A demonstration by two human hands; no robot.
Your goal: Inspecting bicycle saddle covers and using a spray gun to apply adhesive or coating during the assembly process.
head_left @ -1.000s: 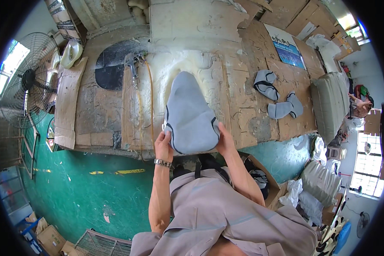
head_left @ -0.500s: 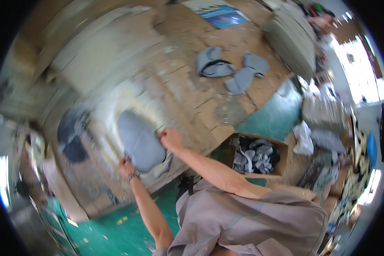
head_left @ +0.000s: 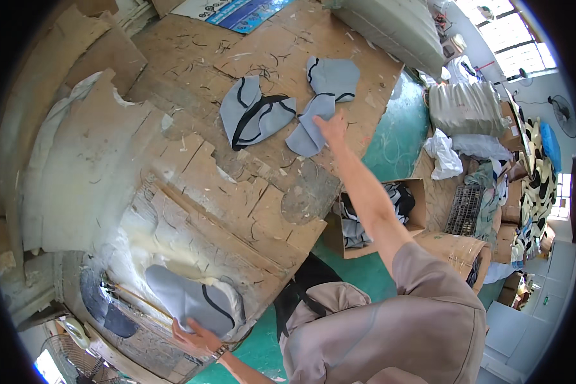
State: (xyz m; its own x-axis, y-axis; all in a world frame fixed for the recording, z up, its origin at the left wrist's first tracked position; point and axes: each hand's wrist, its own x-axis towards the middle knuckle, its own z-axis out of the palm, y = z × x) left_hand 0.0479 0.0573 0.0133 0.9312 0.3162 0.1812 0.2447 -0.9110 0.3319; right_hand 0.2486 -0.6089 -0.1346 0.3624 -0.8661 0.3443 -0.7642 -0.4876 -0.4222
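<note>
A grey, soft-looking fabric piece [head_left: 189, 299] with a curved black strip lies on the pale, stained part of the table at lower left. Against its near edge rests my left hand [head_left: 198, 338], fingers spread; I see no grip on the cloth. My right arm reaches across to the far side. There my right hand [head_left: 331, 127] has its fingers closed at the edge of a grey fabric piece [head_left: 310, 128]. Touching that piece is another grey part [head_left: 333, 78] with black edging. To their left lies a further grey piece [head_left: 256, 115] with black bands.
Worn cardboard [head_left: 237, 185] covers the table. A dark, rounded object [head_left: 99, 304] and a thin stick [head_left: 137, 298] lie beside the left piece. Right of the table stands a carton [head_left: 381, 217] with grey and black cloth. A large wrapped bale [head_left: 390, 29] stands at the back.
My right hand has left the near grey piece and reached the far pieces. My left hand stays by the near piece, where a black strip now shows. The view has shifted.
</note>
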